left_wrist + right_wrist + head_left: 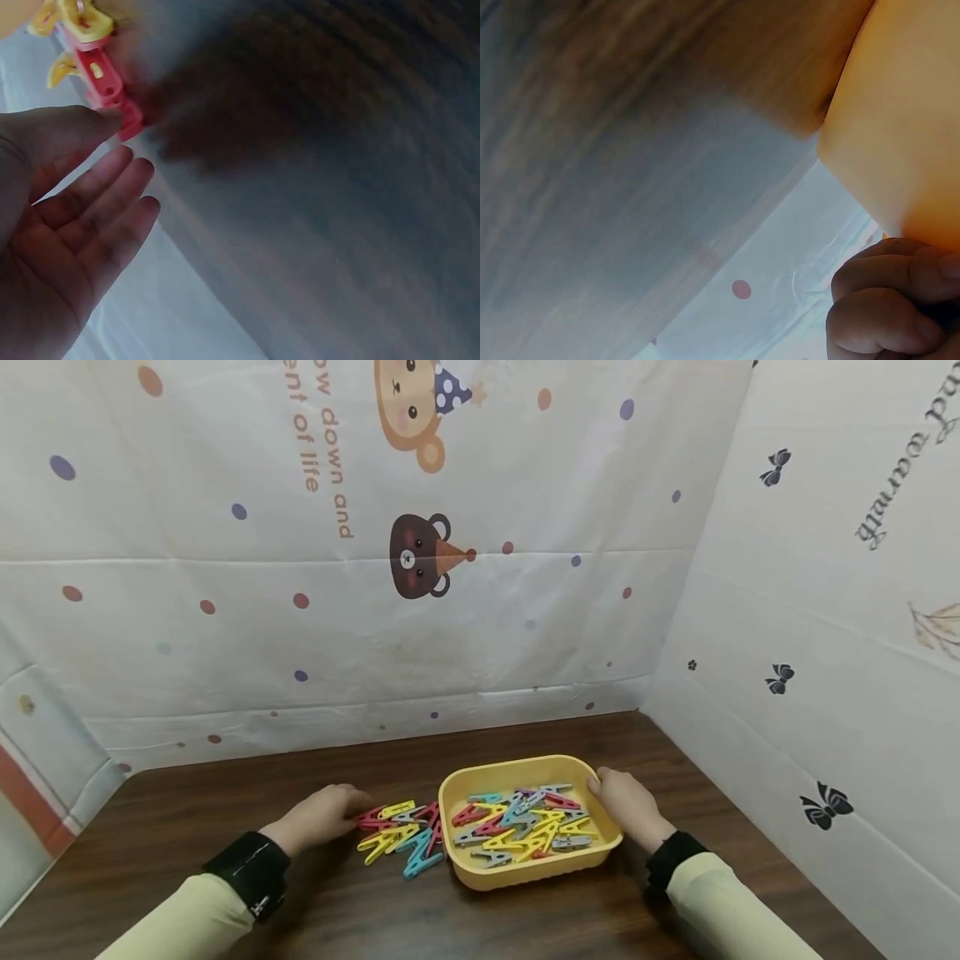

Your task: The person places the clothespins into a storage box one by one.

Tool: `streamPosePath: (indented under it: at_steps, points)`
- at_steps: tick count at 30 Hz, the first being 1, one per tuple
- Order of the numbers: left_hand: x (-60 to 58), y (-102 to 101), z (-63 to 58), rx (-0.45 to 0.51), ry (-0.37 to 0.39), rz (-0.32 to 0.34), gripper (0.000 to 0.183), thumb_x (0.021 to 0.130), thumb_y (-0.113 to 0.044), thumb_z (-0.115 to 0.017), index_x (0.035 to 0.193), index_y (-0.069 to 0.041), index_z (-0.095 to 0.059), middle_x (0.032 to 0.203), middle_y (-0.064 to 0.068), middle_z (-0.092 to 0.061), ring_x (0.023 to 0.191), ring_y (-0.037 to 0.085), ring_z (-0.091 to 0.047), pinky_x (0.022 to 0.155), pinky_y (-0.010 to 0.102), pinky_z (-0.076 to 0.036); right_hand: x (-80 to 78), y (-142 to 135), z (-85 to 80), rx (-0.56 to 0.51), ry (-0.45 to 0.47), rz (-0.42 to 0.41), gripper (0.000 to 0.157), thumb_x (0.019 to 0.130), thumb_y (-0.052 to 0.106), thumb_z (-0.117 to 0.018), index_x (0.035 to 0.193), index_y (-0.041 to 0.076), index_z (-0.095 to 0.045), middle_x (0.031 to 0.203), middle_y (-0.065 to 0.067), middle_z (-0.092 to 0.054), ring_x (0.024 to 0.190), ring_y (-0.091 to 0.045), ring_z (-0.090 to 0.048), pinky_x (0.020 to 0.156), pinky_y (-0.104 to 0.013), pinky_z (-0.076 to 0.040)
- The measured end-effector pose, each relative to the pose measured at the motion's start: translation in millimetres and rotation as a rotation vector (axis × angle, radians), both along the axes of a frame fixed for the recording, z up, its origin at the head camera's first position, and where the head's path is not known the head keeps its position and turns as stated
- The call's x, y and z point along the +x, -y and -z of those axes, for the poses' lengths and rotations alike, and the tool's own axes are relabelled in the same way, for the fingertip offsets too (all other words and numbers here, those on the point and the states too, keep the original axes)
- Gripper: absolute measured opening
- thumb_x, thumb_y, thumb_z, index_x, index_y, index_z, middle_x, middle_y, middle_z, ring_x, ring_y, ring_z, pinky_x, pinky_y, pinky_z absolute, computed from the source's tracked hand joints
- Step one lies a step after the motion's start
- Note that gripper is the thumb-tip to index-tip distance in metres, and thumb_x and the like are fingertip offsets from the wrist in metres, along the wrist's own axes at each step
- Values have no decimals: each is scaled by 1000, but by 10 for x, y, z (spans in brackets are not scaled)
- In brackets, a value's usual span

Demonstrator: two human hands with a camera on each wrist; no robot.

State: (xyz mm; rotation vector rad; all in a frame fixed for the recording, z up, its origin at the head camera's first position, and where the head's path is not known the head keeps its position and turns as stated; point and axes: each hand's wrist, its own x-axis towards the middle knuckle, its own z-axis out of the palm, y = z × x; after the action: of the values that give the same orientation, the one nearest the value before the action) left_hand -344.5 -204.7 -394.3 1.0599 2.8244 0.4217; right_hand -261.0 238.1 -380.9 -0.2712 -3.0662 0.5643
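Observation:
A yellow plastic basket (525, 877) holds many clothespins in red, yellow, blue and grey. My right hand (628, 803) grips its right side, thumb at the rim; in the right wrist view curled fingers (885, 307) show beside the yellow wall. Left of the basket lies a loose pile of clothespins (390, 843). At that pile's left edge is my left hand (324, 814). In the left wrist view its thumb and forefinger pinch the end of a red clothespin (101, 75), the forefinger's tip hidden behind the thumb. The other fingers are loosely extended.
Everything stands on a dark brown wooden table (360, 918). A printed white sheet (225, 643) hangs along the back edge, and another covers the right side (750, 693). The loose pile lies right against the basket's left wall.

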Motion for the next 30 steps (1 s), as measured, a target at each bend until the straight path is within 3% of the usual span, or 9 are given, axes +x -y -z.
streamPosePath:
  at_steps: [5,13,19,25,30]
  points:
    - [-16,-32,92,9,-25,-41,20,89,-1,-73,107,-6,-76,102,4,-76,97,23,-71,89,46,-58,10,18,15,0,8,-1,29,106,22,-49,97,-2,-63,73,-7,-59,64,-17,-52,59,-30,-42]
    - [-34,-88,119,34,-40,-22,25,88,4,-70,110,-7,-76,103,5,-75,98,24,-70,90,46,-58,4,2,0,-6,9,10,30,106,23,-48,100,-2,-64,75,-7,-60,65,-17,-53,60,-30,-42]
    - [-22,-119,143,10,-46,-55,15,87,3,-73,99,-5,-77,93,4,-73,89,20,-68,85,44,-58,1,5,3,-11,17,11,30,106,23,-48,98,-1,-63,73,-6,-58,64,-17,-52,59,-29,-41]
    - [1,-84,87,-17,-45,-101,8,85,0,-76,92,-5,-77,87,3,-71,84,18,-66,81,43,-59,-6,8,7,-6,17,7,31,106,24,-48,97,-1,-63,72,-6,-57,63,-17,-51,57,-29,-39]
    - [-33,27,-5,-15,-89,-110,10,82,3,-75,89,-4,-75,85,4,-70,81,18,-65,76,41,-58,-8,-4,-6,-15,17,8,31,106,24,-48,98,-2,-64,74,-7,-59,64,-18,-53,59,-30,-42]
